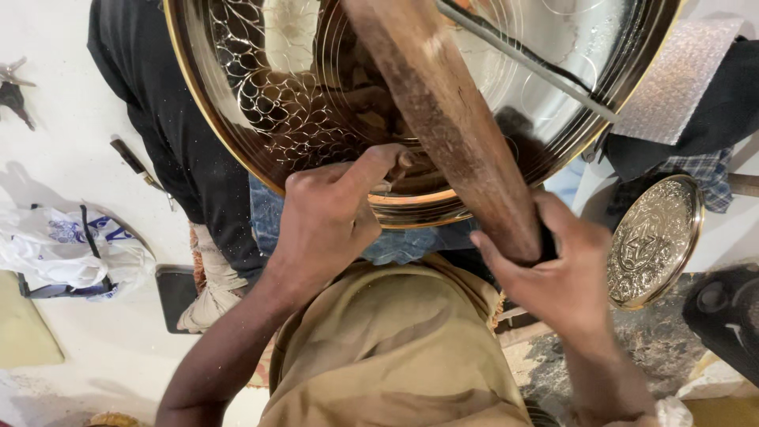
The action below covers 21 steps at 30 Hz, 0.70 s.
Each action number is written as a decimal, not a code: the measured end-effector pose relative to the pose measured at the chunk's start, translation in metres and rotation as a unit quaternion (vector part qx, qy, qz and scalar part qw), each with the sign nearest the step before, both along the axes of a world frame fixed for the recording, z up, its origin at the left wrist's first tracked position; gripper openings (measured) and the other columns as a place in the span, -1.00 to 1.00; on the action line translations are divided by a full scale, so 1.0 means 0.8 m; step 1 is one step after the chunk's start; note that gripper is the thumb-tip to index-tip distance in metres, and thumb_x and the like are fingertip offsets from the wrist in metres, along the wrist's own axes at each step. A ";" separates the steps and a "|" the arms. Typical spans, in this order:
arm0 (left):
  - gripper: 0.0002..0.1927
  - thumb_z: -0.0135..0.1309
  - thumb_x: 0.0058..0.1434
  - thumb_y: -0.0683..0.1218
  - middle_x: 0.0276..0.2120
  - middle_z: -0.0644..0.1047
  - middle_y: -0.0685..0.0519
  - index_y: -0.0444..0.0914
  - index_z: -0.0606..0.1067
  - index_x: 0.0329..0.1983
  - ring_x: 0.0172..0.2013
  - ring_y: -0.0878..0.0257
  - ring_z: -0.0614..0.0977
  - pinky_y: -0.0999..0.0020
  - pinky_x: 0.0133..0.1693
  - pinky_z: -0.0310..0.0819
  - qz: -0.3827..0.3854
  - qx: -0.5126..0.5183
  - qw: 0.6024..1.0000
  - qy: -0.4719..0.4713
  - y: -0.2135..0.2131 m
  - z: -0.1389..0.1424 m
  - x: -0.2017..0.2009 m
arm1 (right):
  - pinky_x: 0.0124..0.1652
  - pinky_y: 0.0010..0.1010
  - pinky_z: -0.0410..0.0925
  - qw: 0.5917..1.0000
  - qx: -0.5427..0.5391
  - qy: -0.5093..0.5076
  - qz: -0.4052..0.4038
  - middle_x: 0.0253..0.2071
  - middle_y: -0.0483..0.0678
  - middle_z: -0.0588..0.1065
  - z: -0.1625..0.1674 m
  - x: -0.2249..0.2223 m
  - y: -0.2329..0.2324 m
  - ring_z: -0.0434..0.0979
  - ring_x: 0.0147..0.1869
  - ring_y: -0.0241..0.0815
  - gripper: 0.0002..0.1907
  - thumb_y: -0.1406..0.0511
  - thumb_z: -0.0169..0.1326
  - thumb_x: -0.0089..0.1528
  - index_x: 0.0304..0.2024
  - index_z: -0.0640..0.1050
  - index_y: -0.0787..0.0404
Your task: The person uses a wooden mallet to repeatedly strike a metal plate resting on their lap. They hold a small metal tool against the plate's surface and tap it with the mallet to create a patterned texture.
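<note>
Brass-rimmed engraved metal tray (316, 119) propped over lap, top centre | left hand (328, 217) pinching small tool at tray's lower rim | right hand (557, 273) wrapped around wooden mallet handle (443, 119), slanting across tray | small embossed plate (655, 241) right of right hand

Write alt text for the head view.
Seen from above, a person's left hand presses a small tool against the engraved rim of a large shiny round metal tray, while the right hand grips a thick brown wooden mallet. A smaller embossed oval metal plate lies to the right.
</note>
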<state>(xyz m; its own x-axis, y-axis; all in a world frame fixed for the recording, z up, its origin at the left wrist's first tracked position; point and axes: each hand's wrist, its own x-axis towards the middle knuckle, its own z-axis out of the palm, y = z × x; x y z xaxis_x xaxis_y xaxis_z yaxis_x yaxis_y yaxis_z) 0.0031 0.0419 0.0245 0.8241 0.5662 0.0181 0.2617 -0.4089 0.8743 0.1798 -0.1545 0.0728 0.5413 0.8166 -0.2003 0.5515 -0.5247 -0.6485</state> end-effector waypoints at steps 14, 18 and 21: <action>-0.57 0.07 -0.06 -0.34 -0.43 0.56 -0.05 -0.23 0.50 -0.07 -0.42 0.04 0.65 0.16 -0.32 0.51 0.087 0.011 0.996 0.027 -0.029 -0.005 -0.009 | -0.54 -0.28 0.30 0.939 -0.226 -0.007 0.260 -0.61 -0.01 0.47 0.047 0.068 0.101 0.45 -0.62 -0.11 -0.58 0.33 0.20 -0.06 -0.18 0.39 0.27; -0.59 0.08 -0.03 -0.35 -0.36 0.59 -0.08 -0.27 0.48 -0.06 -0.36 -0.01 0.65 0.16 -0.30 0.51 0.168 0.033 0.985 0.029 -0.052 -0.006 -0.005 | -0.55 -0.33 0.32 0.921 -0.245 0.022 0.303 -0.57 -0.09 0.44 0.061 0.066 0.130 0.45 -0.57 -0.18 -0.60 0.29 0.13 0.00 -0.15 0.35 0.26; -0.60 0.07 0.02 -0.36 -0.20 0.62 -0.09 -0.29 0.45 -0.04 -0.24 0.03 0.71 0.24 -0.21 0.58 0.191 0.033 0.981 -0.002 -0.060 -0.007 -0.003 | -0.50 -0.24 0.30 0.847 -0.341 -0.113 0.393 -0.60 -0.07 0.33 0.069 0.071 0.150 0.38 -0.55 -0.12 -0.54 0.25 0.18 0.02 -0.11 0.31 0.21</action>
<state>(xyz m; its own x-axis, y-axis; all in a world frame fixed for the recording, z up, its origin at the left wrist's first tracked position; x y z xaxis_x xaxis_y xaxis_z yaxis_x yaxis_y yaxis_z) 0.0011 -0.0060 0.0189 0.5525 0.8306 0.0692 0.4026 -0.3386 0.8504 0.2364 -0.0347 0.1282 -0.0278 0.6785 -0.7341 0.9733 -0.1489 -0.1746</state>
